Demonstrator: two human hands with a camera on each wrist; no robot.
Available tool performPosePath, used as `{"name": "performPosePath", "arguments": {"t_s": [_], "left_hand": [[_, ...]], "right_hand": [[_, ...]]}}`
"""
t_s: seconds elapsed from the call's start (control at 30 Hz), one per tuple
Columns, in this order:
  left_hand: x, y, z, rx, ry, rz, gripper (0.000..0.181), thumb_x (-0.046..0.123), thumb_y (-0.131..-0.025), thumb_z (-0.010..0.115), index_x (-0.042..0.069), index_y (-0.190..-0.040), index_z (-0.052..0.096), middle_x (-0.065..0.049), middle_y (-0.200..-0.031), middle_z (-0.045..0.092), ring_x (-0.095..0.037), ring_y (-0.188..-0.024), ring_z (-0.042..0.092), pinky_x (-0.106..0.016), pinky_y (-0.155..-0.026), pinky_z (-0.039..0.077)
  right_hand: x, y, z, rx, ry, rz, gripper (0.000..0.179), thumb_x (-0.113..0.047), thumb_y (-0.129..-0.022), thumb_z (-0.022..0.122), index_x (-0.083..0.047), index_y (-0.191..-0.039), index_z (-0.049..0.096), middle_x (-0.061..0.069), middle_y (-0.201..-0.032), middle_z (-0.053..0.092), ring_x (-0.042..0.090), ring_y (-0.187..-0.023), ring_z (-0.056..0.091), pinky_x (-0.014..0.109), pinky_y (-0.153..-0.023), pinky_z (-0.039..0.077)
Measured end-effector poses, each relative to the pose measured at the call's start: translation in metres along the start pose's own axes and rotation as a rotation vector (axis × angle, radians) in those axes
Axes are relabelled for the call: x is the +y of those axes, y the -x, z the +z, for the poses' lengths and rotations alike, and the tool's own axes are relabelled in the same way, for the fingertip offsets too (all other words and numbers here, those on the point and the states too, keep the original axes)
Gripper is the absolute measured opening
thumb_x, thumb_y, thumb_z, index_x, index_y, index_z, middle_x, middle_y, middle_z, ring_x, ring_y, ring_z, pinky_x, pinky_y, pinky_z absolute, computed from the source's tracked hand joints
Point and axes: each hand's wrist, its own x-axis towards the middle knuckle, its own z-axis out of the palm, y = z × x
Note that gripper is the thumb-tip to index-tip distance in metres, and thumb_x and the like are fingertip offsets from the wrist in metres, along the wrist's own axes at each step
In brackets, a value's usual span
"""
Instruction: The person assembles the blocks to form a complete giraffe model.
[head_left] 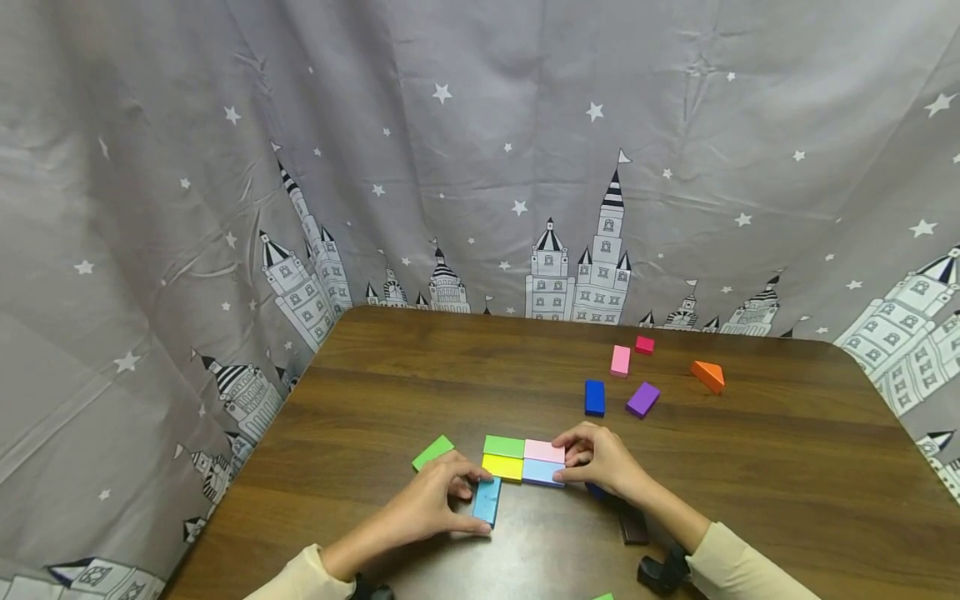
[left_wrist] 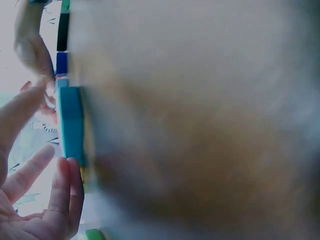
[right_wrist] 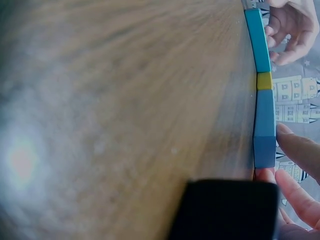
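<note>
The left hand (head_left: 429, 507) pinches a light blue block (head_left: 487, 500) between thumb and fingers, flat on the bench (head_left: 750, 467), touching the yellow block (head_left: 502, 467) just beyond its fingertips. The right hand (head_left: 600, 458) rests curled fingers on the pink block (head_left: 543, 451) and pale blue block (head_left: 542, 472) to its left.

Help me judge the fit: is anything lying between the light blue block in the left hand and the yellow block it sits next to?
Nothing visible. The left hand grips the light blue block, whose far end already lies at the yellow block, with no other piece between them.
</note>
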Motion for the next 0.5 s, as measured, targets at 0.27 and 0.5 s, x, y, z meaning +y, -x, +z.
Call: {"name": "performPosePath", "arguments": {"t_s": [0.27, 0.5], "left_hand": [[0.000, -0.019, -0.013, 0.066, 0.063, 0.014, 0.035, 0.013, -0.089, 0.077, 0.003, -0.121, 0.068, -0.015, -0.110, 0.060, -0.026, -0.094, 0.064, -0.029, -0.081, 0.056], [0.001, -0.035, -0.010, 0.032, 0.034, -0.031, 0.041, 0.006, -0.089, 0.076, 0.003, -0.129, 0.065, -0.017, -0.115, 0.055, -0.028, -0.102, 0.061, -0.031, -0.085, 0.055]], "right_hand": [[0.000, 0.001, 0.000, -0.001, 0.005, -0.013, 0.037, -0.002, -0.072, 0.089, 0.010, -0.101, 0.070, 0.014, -0.088, 0.063, 0.010, -0.070, 0.063, 0.020, -0.064, 0.055], [0.001, 0.000, 0.000, -0.003, 0.001, -0.005, 0.037, -0.001, -0.072, 0.089, 0.011, -0.101, 0.070, 0.014, -0.089, 0.063, 0.011, -0.070, 0.063, 0.020, -0.064, 0.055]]}}
